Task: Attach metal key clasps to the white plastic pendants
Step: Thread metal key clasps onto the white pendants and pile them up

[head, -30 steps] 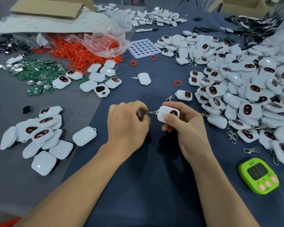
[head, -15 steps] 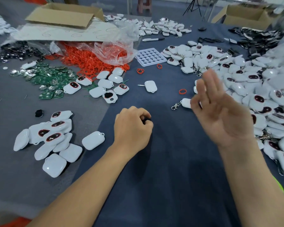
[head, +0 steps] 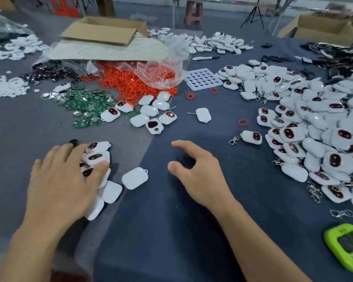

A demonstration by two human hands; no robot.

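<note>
My left hand lies spread over a small pile of white pendants at the near left, fingers apart and touching them. Hovering over bare blue cloth in the middle, my right hand has its fingers loosely curled and holds nothing. One white pendant lies alone between the hands. A pendant with a metal clasp lies right of my right hand, at the edge of a large heap of clasped pendants. Loose metal clasps lie at the near right.
A green timer sits at the near right edge. Orange rings spill from a plastic bag, beside green circuit boards and a white tray. A cardboard box stands at the back.
The pendant with its clasp left my hands and my right hand swung out toward the right heap, then came back empty. My left hand moved left onto the small pendant pile.
</note>
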